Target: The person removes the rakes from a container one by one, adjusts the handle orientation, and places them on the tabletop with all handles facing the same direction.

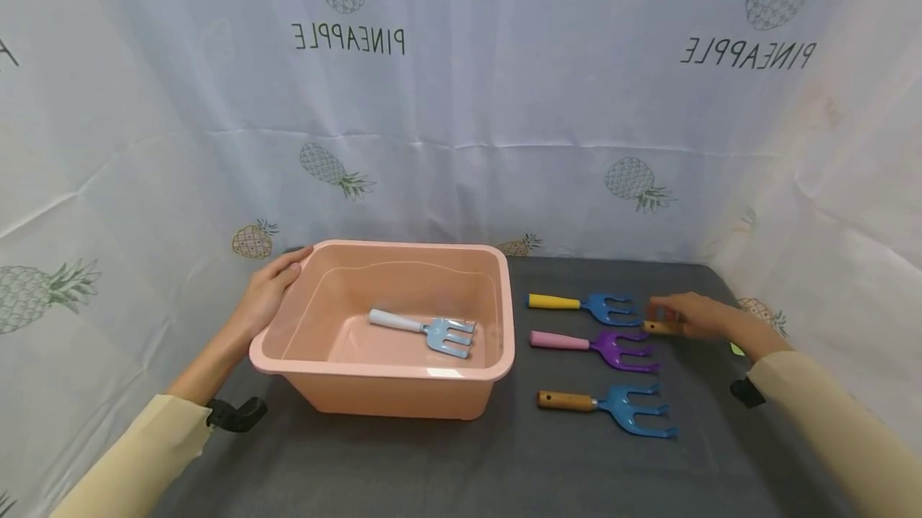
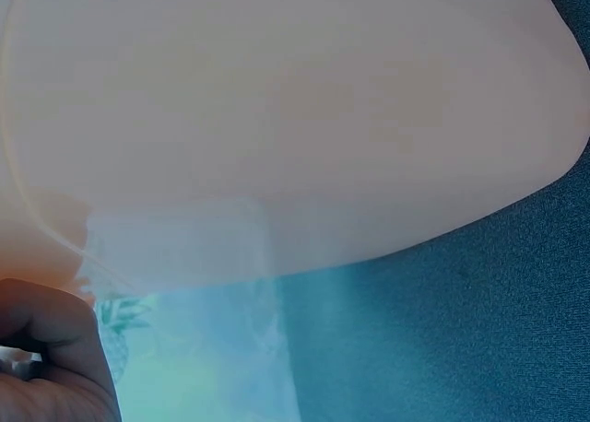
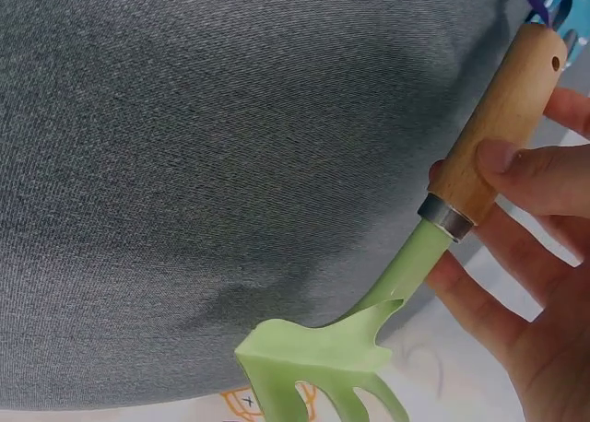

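Head view: right hand [image 1: 702,316], its fingers [image 3: 525,169] pinching a green wooden-handled garden fork [image 3: 433,256] above the grey worktop [image 1: 461,462]; left hand [image 1: 266,294] grips the pink plastic tub [image 1: 497,358]. A firmer wrap round the handle looks wise.

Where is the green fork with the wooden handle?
The right hand holds the green fork by its wooden handle, at the right of the table, just beyond the tines of the yellow-handled fork and purple fork.
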A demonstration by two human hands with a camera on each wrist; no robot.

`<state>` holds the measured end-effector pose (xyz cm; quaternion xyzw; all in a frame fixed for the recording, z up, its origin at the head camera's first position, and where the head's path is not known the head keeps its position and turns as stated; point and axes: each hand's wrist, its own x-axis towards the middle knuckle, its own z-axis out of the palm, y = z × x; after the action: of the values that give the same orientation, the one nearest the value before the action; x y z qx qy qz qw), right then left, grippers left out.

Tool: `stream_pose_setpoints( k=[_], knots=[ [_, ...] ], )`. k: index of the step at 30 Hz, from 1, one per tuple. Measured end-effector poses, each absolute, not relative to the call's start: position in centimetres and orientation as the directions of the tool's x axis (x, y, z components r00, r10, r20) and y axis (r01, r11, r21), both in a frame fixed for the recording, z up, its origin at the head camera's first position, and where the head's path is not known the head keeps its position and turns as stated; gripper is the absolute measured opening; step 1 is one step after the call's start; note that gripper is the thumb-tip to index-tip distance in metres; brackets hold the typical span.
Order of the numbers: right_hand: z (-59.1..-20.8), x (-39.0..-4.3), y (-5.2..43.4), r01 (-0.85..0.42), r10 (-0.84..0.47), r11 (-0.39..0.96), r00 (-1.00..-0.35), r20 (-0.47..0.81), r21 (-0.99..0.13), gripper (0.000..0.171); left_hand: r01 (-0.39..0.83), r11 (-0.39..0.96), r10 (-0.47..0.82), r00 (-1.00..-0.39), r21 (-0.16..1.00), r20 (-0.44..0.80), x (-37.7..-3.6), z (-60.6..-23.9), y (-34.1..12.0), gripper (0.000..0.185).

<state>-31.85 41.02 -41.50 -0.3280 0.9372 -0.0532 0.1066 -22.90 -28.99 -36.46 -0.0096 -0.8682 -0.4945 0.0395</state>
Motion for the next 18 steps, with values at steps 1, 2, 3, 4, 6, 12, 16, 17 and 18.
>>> stream_pose_setpoints(
  k=[1, 2, 3, 4, 6, 12, 16, 17, 18],
  knots=[
    [-41.57, -31.88, 40.99, -0.6, -0.623, 0.781, -0.763, -0.17, -0.17, 0.045, 0.057, 0.513, -0.023, -0.997, 0.856, 0.08, -22.95, -36.48, -29.0, 0.053],
    [-41.64, -31.9, 40.97, -0.601, -0.626, 0.779, -0.76, -0.173, -0.176, 0.043, 0.057, 0.513, -0.025, -0.996, 0.856, 0.081, -23.0, -36.51, -29.01, 0.053],
    [-41.7, -31.9, 40.91, -0.598, -0.625, 0.779, -0.76, -0.176, -0.185, 0.042, 0.059, 0.507, -0.025, -0.996, 0.86, 0.083, -23.03, -36.54, -29.0, 0.052],
    [-41.72, -31.94, 40.84, -0.596, -0.625, 0.78, -0.76, -0.178, -0.191, 0.041, 0.059, 0.499, -0.024, -0.996, 0.864, 0.082, -22.99, -36.54, -29.01, 0.053],
    [-41.81, -32.03, 40.71, -0.589, -0.62, 0.783, -0.763, -0.181, -0.201, 0.038, 0.056, 0.487, -0.022, -0.997, 0.871, 0.077, -22.87, -36.52, -29.0, 0.053],
    [-42.2, -32.29, 40.68, -0.578, -0.613, 0.789, -0.763, -0.202, -0.211, 0.044, 0.055, 0.492, -0.021, -0.997, 0.869, 0.075, -22.57, -36.35, -28.93, 0.055],
    [-42.31, -32.45, 40.64, -0.563, -0.602, 0.798, -0.765, -0.229, -0.215, 0.05, 0.053, 0.513, -0.027, -0.997, 0.857, 0.077, -22.61, -36.32, -28.92, 0.054],
    [-42.34, -32.51, 40.65, -0.561, -0.6, 0.799, -0.766, -0.231, -0.215, 0.049, 0.053, 0.513, -0.027, -0.997, 0.857, 0.078, -22.65, -36.33, -28.91, 0.054],
    [-42.38, -32.57, 40.65, -0.564, -0.601, 0.798, -0.765, -0.23, -0.211, 0.048, 0.054, 0.514, -0.029, -0.996, 0.856, 0.08, -22.69, -36.34, -28.89, 0.054]
  ],
)
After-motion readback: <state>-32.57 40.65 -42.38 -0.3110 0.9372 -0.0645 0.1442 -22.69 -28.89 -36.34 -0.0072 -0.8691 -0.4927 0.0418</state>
